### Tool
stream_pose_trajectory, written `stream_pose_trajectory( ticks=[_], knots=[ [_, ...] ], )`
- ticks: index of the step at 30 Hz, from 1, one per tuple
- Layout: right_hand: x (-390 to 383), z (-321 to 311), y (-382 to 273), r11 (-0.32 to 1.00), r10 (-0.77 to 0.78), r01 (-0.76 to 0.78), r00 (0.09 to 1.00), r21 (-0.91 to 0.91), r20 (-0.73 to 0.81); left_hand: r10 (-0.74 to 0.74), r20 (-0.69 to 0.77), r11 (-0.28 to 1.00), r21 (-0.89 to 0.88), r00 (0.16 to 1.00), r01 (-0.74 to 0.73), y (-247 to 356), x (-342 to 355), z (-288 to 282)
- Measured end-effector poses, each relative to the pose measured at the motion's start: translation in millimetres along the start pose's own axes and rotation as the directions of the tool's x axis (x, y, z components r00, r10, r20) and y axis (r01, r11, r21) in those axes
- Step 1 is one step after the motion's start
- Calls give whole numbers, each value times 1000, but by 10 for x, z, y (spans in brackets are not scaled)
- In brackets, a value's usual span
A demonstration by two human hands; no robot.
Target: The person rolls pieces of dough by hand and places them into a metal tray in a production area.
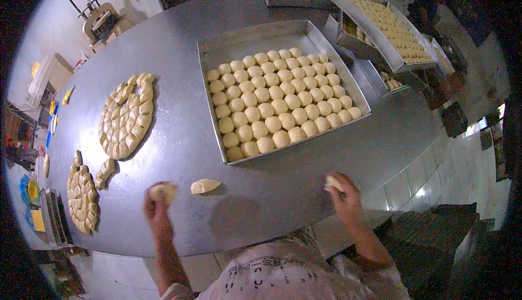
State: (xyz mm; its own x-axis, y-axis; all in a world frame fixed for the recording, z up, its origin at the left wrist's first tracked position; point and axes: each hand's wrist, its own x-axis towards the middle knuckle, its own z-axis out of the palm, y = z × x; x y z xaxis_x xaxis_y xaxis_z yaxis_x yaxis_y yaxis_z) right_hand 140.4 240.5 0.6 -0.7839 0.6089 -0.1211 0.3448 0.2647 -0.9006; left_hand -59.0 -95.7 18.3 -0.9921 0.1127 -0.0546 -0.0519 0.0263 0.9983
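Observation:
My left hand (157, 199) is closed around a pale piece of dough (164, 191), a little blurred, above the near left part of the metal table. Out to the right, near the table's edge, my right hand (346, 197) grips another piece of dough (334, 182). Between the hands, closer to the left one, a loose dough piece (205, 186) lies on the table. Beyond them sits a square metal tray (255, 38) with rows of round dough balls (279, 106); its far strip is bare metal.
At left on the steel table (179, 104) lie two cut dough slabs (122, 120) (82, 199) and a small dough strip (105, 173). Stacked trays of dough balls (389, 28) stand at the far right. A scale-like device (56, 216) sits at the left edge.

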Motion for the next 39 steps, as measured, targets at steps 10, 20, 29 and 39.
stream_pose_trajectory(
  ticks=[10, 20, 29, 39],
  knots=[
    [584, 633, 99, 722, -214, 49, 965, -691, -154, -142, 209, 982, -93, 968, 164, -183, -94, 119],
    [974, 177, 605, 682, -505, 64, 761, -729, -406, -108, 380, 993, 3, 919, 115, -116, -184, 89],
    [1149, -368, 725, 726, -290, -109, 846, -679, -447, -116, 121, 964, -226, 986, 141, -230, 75, 65],
    [984, -515, 724, 602, -441, 68, 859, -795, -261, -84, 193, 993, -69, 978, 99, 97, 204, 912]
  ],
)
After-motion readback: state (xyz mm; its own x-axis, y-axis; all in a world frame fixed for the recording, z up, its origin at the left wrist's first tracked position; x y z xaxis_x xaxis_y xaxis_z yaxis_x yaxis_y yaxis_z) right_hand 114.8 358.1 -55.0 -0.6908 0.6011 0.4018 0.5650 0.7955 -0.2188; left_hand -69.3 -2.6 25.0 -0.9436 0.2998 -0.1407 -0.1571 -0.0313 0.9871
